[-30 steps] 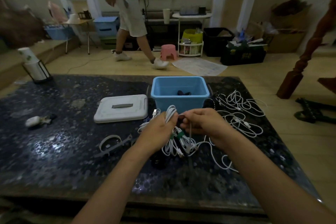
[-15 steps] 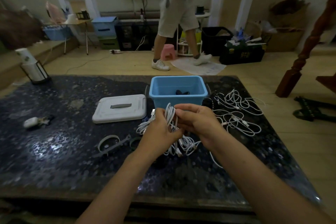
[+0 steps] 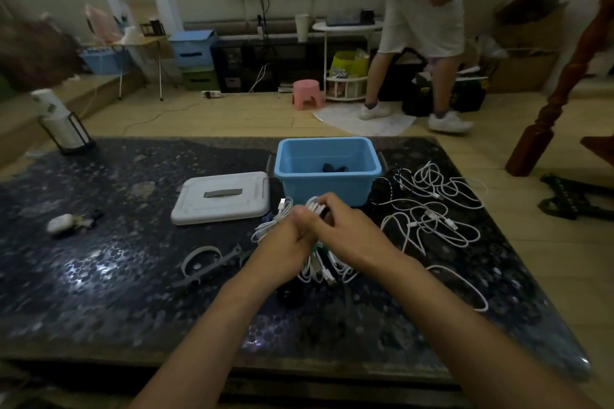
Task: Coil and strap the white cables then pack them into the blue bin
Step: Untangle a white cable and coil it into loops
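Note:
My left hand [image 3: 285,242] grips a coiled white cable [image 3: 314,206] just in front of the blue bin [image 3: 327,173]. My right hand [image 3: 345,232] is pressed against it, fingers curled over the top of the same coil. More white cable loops [image 3: 327,271] hang and lie below the hands, partly hidden. A tangle of loose white cables [image 3: 432,209] is spread on the table to the right of the bin. The bin holds a small dark item [image 3: 334,168].
The bin's white lid [image 3: 221,197] lies left of it. Grey straps [image 3: 206,262] lie near my left wrist. A small white object [image 3: 63,222] sits far left and a lantern-like holder [image 3: 63,124] at the back left corner. A person [image 3: 422,33] walks behind the table.
My hands have closed together over the coil and shifted slightly toward the bin. The person in the background has walked further to the right.

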`<state>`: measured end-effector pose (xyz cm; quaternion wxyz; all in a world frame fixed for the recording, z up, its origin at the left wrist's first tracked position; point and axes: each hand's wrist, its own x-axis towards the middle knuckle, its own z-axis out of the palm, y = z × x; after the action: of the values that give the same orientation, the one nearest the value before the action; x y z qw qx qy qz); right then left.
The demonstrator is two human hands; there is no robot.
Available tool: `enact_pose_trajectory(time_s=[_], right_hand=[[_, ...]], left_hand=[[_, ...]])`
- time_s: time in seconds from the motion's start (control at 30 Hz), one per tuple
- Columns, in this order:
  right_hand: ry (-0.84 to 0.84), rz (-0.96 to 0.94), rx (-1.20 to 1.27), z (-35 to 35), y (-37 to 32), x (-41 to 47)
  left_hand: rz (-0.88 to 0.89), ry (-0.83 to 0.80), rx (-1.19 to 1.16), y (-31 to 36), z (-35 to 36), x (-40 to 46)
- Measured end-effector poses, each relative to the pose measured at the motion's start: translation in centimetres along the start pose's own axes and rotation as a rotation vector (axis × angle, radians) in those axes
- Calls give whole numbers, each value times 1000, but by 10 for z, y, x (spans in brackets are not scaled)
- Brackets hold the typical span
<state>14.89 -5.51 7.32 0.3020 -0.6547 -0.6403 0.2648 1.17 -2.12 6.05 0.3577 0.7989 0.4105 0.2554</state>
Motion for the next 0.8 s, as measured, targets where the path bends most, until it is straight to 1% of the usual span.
enact_pose_trajectory(time_s=[0.1,0.2,0.33,0.4,0.5,0.57,0.7,0.8], right_hand=[[95,-119,-124,6,0,3],[178,-181,-216,11,1,8],[277,-212,-269,18,1,16],[295,-194,-226,24,1,20],[330,-165,-115,28,-1,26],[344,-170,-94,29,-2,28],[353,-172,-18,25,-2,29],[313,-180,95,19,-1,27]], left_hand=[[4,-9,23,4,0,-3],[-83,0,-22,6,-5,-4],[-197,122,-112,7,-14,-4],[-229,138,-130,6,-16,-5],[-252,152,-89,2,-17,-6],[-254,148,-97,4,-19,-8],[-305,70,-324,10,-32,-13],[-342,-45,-540,11,-46,-17]])
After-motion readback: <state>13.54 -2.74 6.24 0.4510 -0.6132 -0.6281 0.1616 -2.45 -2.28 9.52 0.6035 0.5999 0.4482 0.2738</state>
